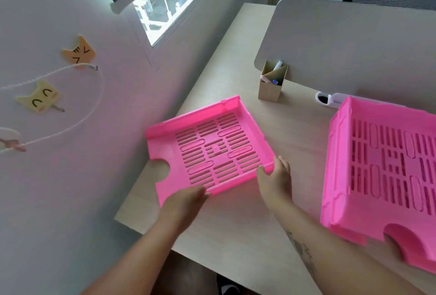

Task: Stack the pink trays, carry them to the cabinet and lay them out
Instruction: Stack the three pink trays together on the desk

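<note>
A single pink slotted tray (207,148) lies at the left end of the light wooden desk (292,143), its notched front overhanging the desk's left edge. My left hand (186,200) grips the tray's near side wall toward the notch. My right hand (274,179) grips the same wall at the near right corner, thumb inside the rim. At the right of the view sits a stack of pink trays (387,176), nested one on another, partly cut off by the frame edge.
A cardboard pen holder (271,87) stands behind the single tray, against a grey desk divider (354,49). A white clip-like object (330,100) sits by the stack. A wall with cat-shaped notes (79,53) and a window (174,0) borders the desk's left side.
</note>
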`<move>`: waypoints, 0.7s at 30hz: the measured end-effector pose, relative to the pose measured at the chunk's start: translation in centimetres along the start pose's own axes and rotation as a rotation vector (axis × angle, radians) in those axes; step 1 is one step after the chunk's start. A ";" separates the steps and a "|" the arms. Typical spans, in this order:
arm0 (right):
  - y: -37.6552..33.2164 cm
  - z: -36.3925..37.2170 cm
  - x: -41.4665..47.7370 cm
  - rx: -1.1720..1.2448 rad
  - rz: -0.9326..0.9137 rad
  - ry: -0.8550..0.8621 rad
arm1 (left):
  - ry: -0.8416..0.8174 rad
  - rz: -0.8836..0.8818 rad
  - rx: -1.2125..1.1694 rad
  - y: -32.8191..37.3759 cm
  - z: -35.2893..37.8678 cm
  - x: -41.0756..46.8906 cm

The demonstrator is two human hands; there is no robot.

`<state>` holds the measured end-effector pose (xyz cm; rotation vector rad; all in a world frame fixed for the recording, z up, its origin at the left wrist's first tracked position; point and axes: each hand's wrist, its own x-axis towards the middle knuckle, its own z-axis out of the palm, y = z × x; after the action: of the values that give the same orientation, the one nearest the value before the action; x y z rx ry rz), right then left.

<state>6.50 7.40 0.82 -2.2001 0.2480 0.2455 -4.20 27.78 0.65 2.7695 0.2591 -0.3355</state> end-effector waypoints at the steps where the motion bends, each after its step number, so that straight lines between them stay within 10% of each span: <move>1: 0.0 0.4 0.4 -0.003 0.020 0.009 | -0.007 0.020 -0.016 0.8 0.3 -0.1; 7: -0.4 0.6 4.3 -0.087 0.102 0.062 | -0.278 0.142 -0.122 6.3 1.4 -0.1; 10: -0.9 0.5 6.0 -0.147 0.105 0.055 | -0.100 0.211 -0.141 5.1 -0.1 1.7; 13: -1.4 0.6 7.1 -0.169 0.138 0.078 | 0.242 0.044 -0.036 1.1 -1.9 4.3; 21: 0.1 0.8 6.0 -0.019 0.136 0.062 | 0.094 -0.353 -0.509 -3.5 -2.0 4.0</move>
<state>12.16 7.38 -1.32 -2.2149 0.4327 0.2560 -0.75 32.24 0.38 2.2315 0.7489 -0.1888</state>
